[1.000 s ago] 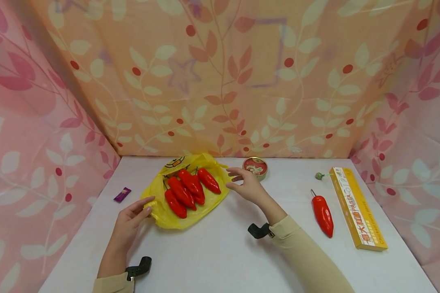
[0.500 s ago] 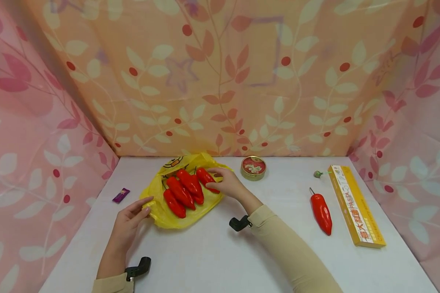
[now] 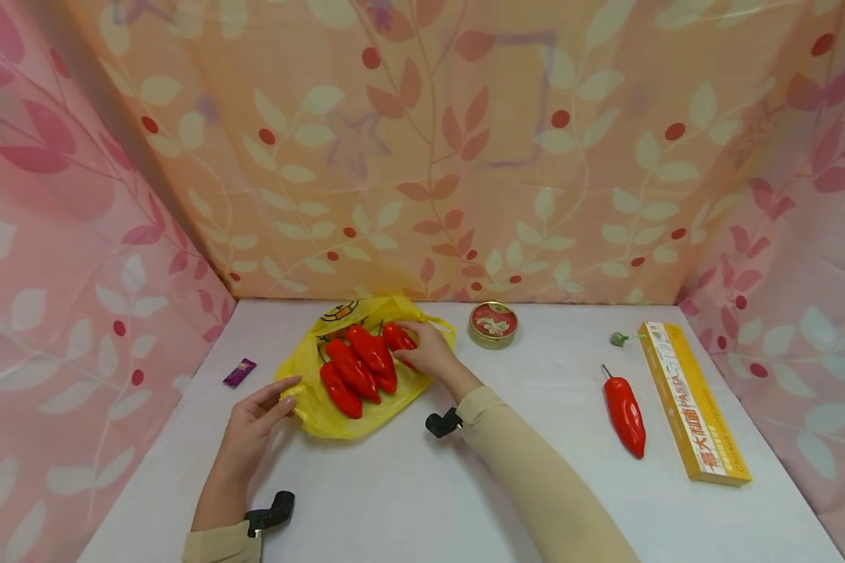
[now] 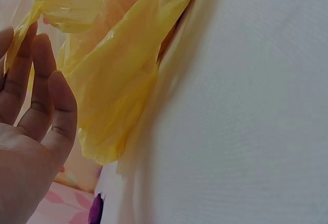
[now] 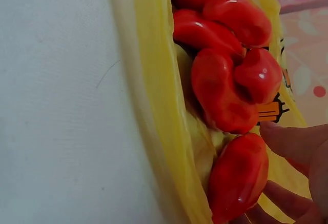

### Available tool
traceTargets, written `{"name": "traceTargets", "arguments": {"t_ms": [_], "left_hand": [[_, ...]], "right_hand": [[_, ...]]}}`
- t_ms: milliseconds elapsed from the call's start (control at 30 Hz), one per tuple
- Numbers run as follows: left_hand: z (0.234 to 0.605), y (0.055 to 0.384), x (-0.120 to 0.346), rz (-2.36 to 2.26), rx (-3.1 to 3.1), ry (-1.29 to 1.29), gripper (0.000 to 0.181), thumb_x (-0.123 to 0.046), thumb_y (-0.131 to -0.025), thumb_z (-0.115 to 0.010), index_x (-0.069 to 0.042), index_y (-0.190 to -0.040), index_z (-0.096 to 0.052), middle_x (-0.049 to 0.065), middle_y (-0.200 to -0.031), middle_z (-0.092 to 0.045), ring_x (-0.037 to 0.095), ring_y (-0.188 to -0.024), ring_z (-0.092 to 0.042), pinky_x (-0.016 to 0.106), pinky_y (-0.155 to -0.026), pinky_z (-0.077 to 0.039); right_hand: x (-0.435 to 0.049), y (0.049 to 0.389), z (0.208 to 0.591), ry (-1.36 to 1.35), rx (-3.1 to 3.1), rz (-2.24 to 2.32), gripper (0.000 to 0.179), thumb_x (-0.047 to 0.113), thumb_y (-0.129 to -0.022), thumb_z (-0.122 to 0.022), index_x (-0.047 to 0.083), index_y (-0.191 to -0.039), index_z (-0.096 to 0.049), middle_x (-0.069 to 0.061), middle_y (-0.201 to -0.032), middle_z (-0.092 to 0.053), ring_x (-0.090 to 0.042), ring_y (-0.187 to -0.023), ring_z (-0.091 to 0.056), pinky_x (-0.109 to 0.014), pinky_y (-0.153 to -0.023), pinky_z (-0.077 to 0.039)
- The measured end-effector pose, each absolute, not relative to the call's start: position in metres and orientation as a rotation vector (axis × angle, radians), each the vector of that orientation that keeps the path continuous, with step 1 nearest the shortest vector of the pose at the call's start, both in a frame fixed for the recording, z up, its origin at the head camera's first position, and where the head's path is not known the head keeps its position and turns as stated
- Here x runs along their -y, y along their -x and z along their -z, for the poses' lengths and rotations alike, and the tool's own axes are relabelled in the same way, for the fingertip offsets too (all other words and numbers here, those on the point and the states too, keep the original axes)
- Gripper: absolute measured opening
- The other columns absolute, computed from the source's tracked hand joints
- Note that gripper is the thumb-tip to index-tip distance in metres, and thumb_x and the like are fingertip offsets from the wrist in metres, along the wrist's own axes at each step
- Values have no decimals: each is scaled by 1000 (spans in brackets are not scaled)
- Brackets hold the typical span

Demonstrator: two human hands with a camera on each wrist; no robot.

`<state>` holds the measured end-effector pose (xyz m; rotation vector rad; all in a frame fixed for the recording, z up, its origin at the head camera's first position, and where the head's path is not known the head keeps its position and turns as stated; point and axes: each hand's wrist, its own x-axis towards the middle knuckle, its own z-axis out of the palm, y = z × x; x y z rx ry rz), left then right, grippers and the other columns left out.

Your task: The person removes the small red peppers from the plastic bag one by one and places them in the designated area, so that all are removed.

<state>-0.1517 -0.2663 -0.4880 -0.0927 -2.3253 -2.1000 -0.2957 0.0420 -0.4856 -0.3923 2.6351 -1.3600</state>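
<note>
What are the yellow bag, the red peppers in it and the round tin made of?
Yellow bag: thin, glossy plastic, since it wrinkles and lets some light through.
Red peppers: smooth and very shiny with bright highlights; maybe plastic or coated foam, but real skin could shine too.
Round tin: probably metal, judging by its shiny gold-coloured rim.

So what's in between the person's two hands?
A yellow plastic bag with long, shiny red peppers in it. The head view shows it between the left hand, pinching its edge, and the right hand, at one pepper.
</note>
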Motion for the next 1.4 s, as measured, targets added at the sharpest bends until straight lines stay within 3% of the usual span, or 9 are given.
{"name": "traceTargets", "arguments": {"t_ms": [433,867,1133,1400], "left_hand": [[488,153,267,2114,2279,140,45,-16,-102,-61,7,-140,-53,-7,-130,-62,5,-108,-63,20,-92,-56],[485,151,268,2097,2293,91,47,-19,-101,-63,4,-141,-54,-7,-132,-61,5,-111,-62,18,-92,-55],[489,147,271,2074,2295,101,44,-17,-101,-62,5,-140,-55,-10,-130,-62,4,-109,-62,17,-91,-55],[491,151,273,2071,2299,168,44,-17,-102,-60,5,-140,-54,-10,-131,-62,4,-110,-62,17,-92,-55]], "right_hand": [[-36,299,490,383,-2687,1255,62,3,-86,-74,12,-144,-55,-10,-136,-61,-30,-121,-56,-46,-107,-49],[-53,277,460,227,-2660,1154,66,5,-84,-74,-2,-145,-51,-17,-132,-63,-30,-111,-60,-44,-98,-56],[-67,264,458,193,-2483,1221,52,9,-81,-78,1,-130,-63,-10,-114,-66,-25,-103,-59,-39,-90,-58],[-84,244,461,154,-2381,1264,65,12,-80,-79,7,-138,-50,-12,-124,-60,-27,-110,-58,-44,-91,-58]]}}
